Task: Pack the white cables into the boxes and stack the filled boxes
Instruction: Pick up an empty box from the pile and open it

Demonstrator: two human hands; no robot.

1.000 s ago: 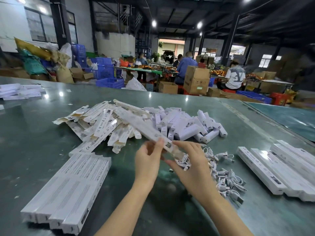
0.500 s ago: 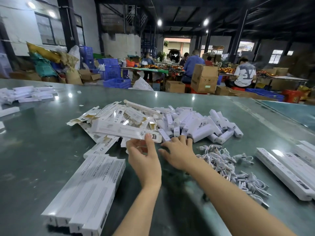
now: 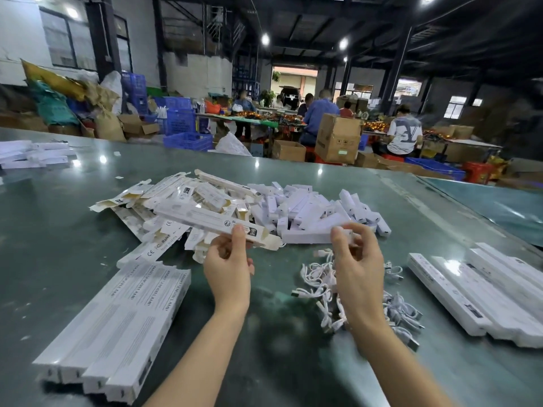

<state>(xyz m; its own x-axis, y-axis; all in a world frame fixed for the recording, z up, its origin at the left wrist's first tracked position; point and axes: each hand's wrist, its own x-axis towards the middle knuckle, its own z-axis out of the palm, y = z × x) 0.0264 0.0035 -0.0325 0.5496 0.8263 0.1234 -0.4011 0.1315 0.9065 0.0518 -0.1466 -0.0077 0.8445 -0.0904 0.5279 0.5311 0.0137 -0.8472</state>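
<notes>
My left hand (image 3: 229,265) pinches the near end of a long white box (image 3: 202,217), whose end flap is open, and holds it level above the table. My right hand (image 3: 357,259) has its fingers curled round the end of a short white box (image 3: 308,236) at the edge of a heap of such pieces (image 3: 311,201). Below that hand lies a tangle of white cables (image 3: 317,279). A stack of filled long boxes (image 3: 117,312) sits at the front left. Flat unfolded boxes (image 3: 176,195) are piled behind my left hand.
More long white boxes (image 3: 476,289) lie in a row at the right on the green table (image 3: 53,230). Another white pile (image 3: 35,155) sits far left. Beyond the table are cardboard cartons (image 3: 338,136), blue crates (image 3: 188,139) and seated people.
My left hand has lifted the long box off the pile toward me. My right hand has moved right and closed on a short white box.
</notes>
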